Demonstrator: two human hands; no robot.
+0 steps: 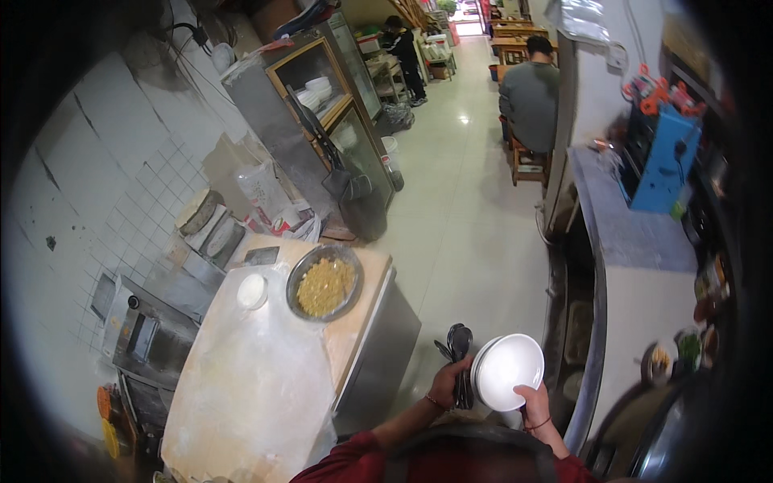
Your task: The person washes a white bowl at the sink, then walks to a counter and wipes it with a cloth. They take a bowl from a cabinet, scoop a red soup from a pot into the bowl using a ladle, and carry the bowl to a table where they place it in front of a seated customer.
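Observation:
My left hand (445, 383) grips a bundle of black spoons (462, 347), their bowls pointing up and away from me. Just to its right, a small stack of white bowls (508, 369) is tilted so that I look into the top one. My right hand (534, 401) holds this stack at its near right rim, with the thumb over the edge. The spoons and bowls are side by side; whether they touch is hard to tell. Both hands are in front of my body, above the floor between the worktable (259, 368) and the right counter (640, 314).
A metal basin of yellowish filling (326, 287) and a white bowl (252, 292) stand on the floured worktable. Beyond are a glass-doored cabinet (338, 90) and a tiled aisle (459, 199). One person (530, 99) sits ahead right; another (406, 57) stands farther off. A blue box-shaped appliance (664, 160) occupies the counter.

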